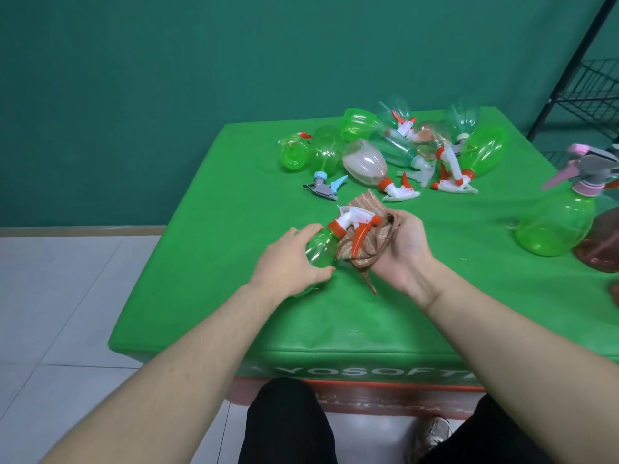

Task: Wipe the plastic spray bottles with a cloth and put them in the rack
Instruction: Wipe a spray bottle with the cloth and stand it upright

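Note:
My left hand [288, 262] grips the body of a small green spray bottle [321, 247] with a white and orange trigger head, held just above the green table [214, 262]. Palm up, my right hand [402, 249] holds a brown patterned cloth [363, 236] against the bottle's neck and trigger. A frayed end of the cloth hangs down toward the table. Behind them lies a heap of several green, clear and pinkish spray bottles [395, 149]. The black wire rack [589, 95] stands at the far right, partly cut off by the frame.
A large green bottle with a pink and grey sprayer [559, 222] stands upright at the right, with a reddish bottle [599, 246] beside it. White tiled floor lies to the left of the table. A dark green wall rises behind. My knees and a shoe show below.

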Demonstrator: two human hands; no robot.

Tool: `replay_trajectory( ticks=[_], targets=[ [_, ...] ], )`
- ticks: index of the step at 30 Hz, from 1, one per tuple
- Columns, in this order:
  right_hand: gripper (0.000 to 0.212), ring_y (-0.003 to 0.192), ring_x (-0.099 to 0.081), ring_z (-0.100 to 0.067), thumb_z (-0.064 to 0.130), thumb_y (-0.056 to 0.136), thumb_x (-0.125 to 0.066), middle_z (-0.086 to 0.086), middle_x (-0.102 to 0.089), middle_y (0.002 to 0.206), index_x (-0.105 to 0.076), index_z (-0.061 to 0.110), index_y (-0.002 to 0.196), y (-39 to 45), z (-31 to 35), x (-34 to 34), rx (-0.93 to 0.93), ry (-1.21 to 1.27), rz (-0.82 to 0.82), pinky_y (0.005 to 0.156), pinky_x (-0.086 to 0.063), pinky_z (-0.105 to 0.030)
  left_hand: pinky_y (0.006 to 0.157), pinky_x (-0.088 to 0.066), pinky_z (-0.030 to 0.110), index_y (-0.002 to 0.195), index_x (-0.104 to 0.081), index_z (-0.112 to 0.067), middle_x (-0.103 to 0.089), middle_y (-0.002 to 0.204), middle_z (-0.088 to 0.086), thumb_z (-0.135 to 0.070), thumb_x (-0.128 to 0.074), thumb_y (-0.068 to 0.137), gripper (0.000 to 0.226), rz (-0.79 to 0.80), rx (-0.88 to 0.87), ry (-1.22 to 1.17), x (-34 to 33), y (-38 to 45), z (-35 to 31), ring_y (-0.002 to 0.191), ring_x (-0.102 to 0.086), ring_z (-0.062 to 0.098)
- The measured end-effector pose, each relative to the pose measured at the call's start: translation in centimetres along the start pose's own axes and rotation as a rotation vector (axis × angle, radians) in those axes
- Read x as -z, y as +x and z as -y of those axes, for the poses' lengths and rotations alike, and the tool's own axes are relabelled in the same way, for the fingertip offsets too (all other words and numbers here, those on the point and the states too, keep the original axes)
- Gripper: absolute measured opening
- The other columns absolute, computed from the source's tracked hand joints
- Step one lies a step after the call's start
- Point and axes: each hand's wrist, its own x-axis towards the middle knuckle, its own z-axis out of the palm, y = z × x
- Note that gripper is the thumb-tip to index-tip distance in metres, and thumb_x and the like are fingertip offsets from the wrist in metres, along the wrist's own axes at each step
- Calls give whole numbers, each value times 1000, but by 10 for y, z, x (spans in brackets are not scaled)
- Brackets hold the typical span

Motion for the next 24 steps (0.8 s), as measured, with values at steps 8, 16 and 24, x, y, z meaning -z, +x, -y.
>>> replay_trajectory(
  ticks=[8, 16, 24],
  targets=[
    [53, 129, -58, -35, 33, 107, -21, -20, -68, 127, -61, 7, 130, -21, 2, 11, 42, -35, 5, 111, -39, -60, 79, -61, 36, 153, -30, -38, -45, 149, 12, -49, -80, 78, 91, -8, 104, 101, -6, 3, -11, 102, -66, 27],
    [46, 106, -65, -30, 30, 109, -23, -18, -74, 105, -62, 6, 112, -46, -4, 20, 7, -169, -18, 105, -47, -56, 59, -50, 27, 153, -34, -31, -53, 121, 6, -49, -80, 80, 88, -30, 107, 69, -1, 0, -20, 78, -61, 15],
    [35, 91, -65, -25, 33, 110, -34, -8, -71, 91, -62, 13, 108, -62, 15, 19, 230, -308, -64, 103, -49, -53, 79, -53, 33, 154, -32, -34, -54, 136, 4, -60, -76, 80, 90, -90, 25, 165, 17, -12, -18, 99, -59, 18]
  ],
)
